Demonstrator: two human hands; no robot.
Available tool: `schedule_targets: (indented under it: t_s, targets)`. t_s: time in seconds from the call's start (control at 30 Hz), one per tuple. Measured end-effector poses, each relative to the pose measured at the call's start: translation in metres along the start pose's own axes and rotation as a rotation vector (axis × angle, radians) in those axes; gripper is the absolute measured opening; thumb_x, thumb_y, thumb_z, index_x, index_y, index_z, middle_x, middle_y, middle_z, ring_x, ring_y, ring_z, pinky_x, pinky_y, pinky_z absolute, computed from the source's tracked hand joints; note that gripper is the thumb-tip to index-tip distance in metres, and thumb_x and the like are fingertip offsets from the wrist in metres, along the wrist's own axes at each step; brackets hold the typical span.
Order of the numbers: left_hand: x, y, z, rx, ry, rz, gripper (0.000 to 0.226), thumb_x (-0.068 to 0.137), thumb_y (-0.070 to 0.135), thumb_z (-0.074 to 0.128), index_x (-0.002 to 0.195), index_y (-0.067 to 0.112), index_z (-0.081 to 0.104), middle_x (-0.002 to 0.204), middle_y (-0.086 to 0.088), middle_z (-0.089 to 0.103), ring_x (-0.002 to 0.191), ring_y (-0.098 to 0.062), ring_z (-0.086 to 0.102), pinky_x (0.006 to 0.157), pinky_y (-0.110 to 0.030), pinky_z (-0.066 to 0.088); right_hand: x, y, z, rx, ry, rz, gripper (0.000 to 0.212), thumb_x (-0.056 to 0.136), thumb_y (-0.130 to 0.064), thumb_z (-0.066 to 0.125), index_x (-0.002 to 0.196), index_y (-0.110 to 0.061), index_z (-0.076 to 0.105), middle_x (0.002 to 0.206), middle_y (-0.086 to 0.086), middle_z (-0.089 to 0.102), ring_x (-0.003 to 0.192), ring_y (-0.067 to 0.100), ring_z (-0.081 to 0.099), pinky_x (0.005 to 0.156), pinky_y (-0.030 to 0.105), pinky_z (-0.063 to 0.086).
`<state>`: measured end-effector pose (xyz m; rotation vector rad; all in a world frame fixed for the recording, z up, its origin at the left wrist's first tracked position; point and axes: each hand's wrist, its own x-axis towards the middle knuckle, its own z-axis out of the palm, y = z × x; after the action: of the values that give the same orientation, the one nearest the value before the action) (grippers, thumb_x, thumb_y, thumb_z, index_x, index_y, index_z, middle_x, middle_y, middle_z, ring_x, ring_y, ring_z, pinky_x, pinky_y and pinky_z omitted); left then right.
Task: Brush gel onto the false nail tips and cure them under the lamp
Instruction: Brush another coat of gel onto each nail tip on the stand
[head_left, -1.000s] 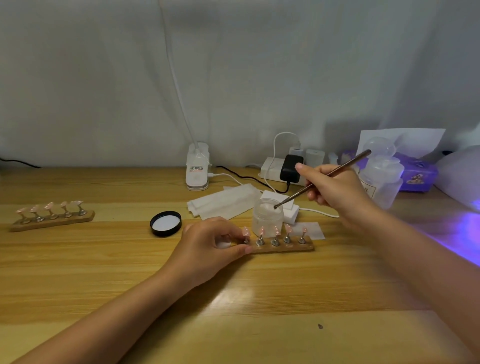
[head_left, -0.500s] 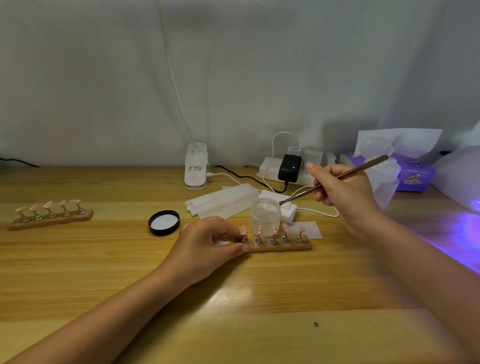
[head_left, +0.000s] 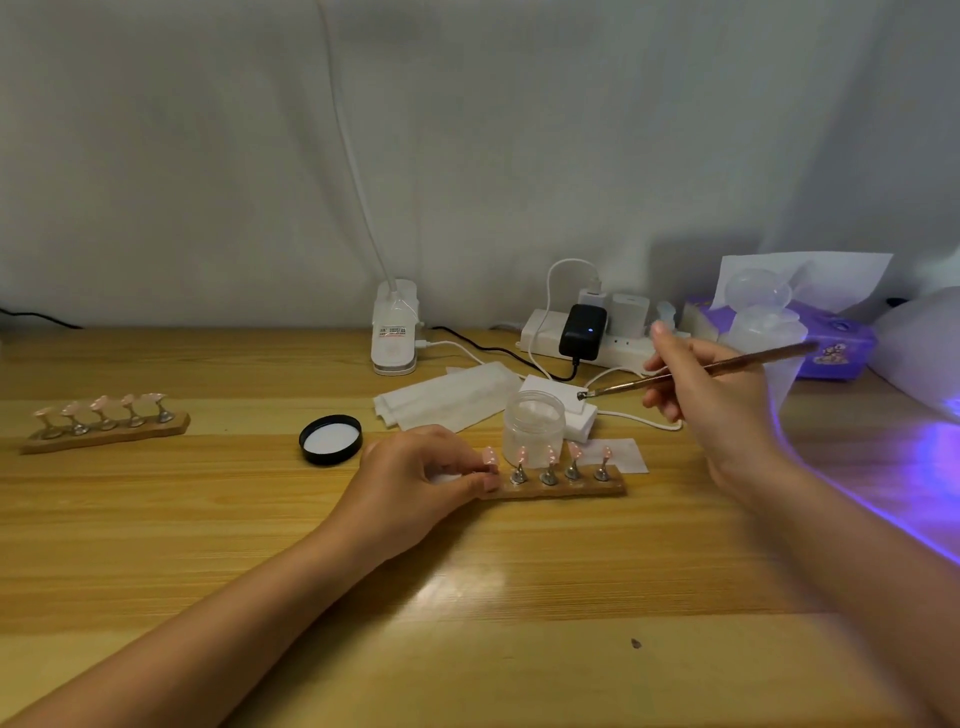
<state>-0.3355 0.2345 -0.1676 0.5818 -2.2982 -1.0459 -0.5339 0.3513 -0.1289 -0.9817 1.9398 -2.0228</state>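
Now brush (head_left: 691, 370) lifted off jar (head_left: 534, 422), right

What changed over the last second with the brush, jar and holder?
The right hand lifted the brush out of the open gel jar; its tip now hangs just right of the jar's rim, above the white block behind. Nothing was taken hold of or let go. The left hand still pinches the left end of the near nail holder. The black lid and far holder stayed put.

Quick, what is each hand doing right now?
Left hand: pinching the end of the wooden nail stand, holding it on the table.
Right hand: holding a brush, tip beside the open jar.
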Motion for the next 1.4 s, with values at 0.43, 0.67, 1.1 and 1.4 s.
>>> schedule_targets:
  t_s: [0.43,0.67,1.1,1.4]
  targets:
    - [-0.003,0.002,0.004,0.091,0.113,0.146,0.027,0.066,0.041,0.065,0.084,0.023,0.076,0.082,0.013,0.065,0.080,-0.006,0.061,0.082,-0.051,0.045,-0.064,0.022,0.024,-0.345,-0.240,-0.796,0.049,0.094,-0.045,0.039,0.072,-0.014,0.069,0.071,-0.018,0.058,0.070,0.004,0.054,0.071,0.042,0.042]
    - [-0.002,0.000,0.006,0.086,0.123,0.142,0.016,0.070,0.031,0.072,0.086,0.029,0.073,0.082,0.014,0.065,0.082,-0.008,0.061,0.082,-0.051,0.045,-0.061,0.027,0.028,-0.389,-0.252,-0.809,0.055,0.097,-0.045,0.029,0.079,-0.015,0.071,0.075,-0.017,0.061,0.074,0.010,0.059,0.071,0.045,0.044]
    - [-0.003,-0.001,0.006,0.103,0.122,0.161,0.014,0.072,0.021,0.075,0.085,0.018,0.076,0.084,0.012,0.069,0.081,-0.003,0.063,0.085,-0.048,0.046,-0.062,0.028,0.029,-0.314,-0.243,-0.772,0.056,0.098,-0.045,0.028,0.077,-0.015,0.071,0.078,-0.023,0.058,0.073,0.002,0.055,0.069,0.041,0.042]
    - [-0.003,-0.001,0.006,0.084,0.112,0.217,0.016,0.071,0.011,0.076,0.084,0.020,0.075,0.082,0.009,0.072,0.077,0.005,0.064,0.068,-0.005,0.045,-0.065,0.028,0.027,-0.252,-0.242,-0.745,0.058,0.098,-0.044,0.028,0.071,-0.014,0.069,0.070,-0.015,0.062,0.070,0.005,0.058,0.068,0.044,0.043]
